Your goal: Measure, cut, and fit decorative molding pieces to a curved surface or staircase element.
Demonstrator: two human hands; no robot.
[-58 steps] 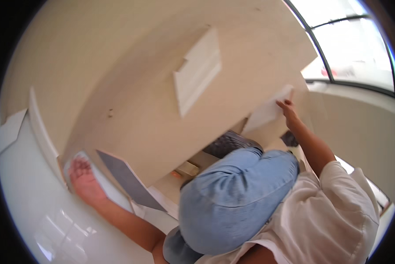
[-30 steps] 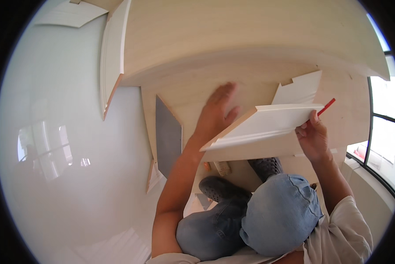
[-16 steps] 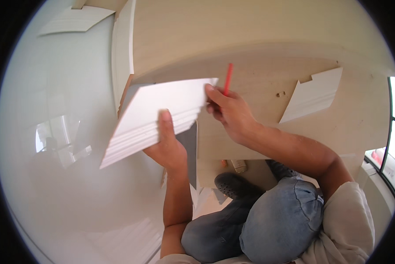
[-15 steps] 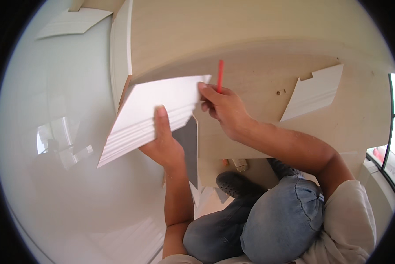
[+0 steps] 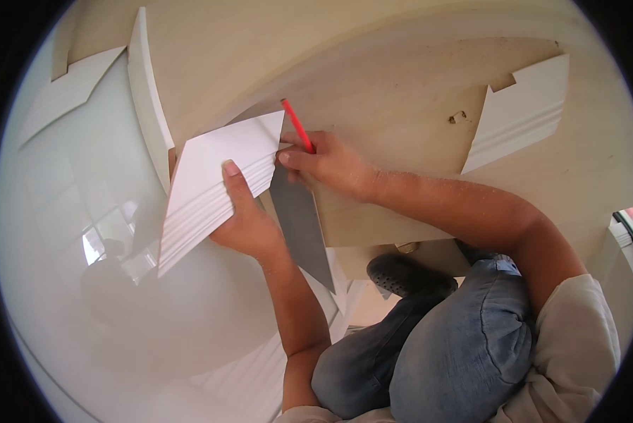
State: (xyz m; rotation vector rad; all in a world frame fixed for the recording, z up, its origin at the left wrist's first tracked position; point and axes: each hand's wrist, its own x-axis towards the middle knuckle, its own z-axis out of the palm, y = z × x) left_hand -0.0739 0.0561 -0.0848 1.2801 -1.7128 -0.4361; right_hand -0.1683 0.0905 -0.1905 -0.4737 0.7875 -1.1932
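Observation:
My left hand grips a white moulded trim piece with ridged profile, held tilted over the glossy white floor, thumb on its top face. My right hand holds a red pencil with its lower end at the trim's upper right end, where the piece meets the pale wooden board. Both hands are close together at that end of the trim.
A second white trim offcut lies on the board at the right. A grey flat panel hangs below my right hand. Another long white strip and a white piece lie at upper left. My jeans-clad knees and a dark shoe are at lower right.
I picked the trim piece off the board with my left hand, brought it left over the floor, and my right hand with the red pencil moved to its end.

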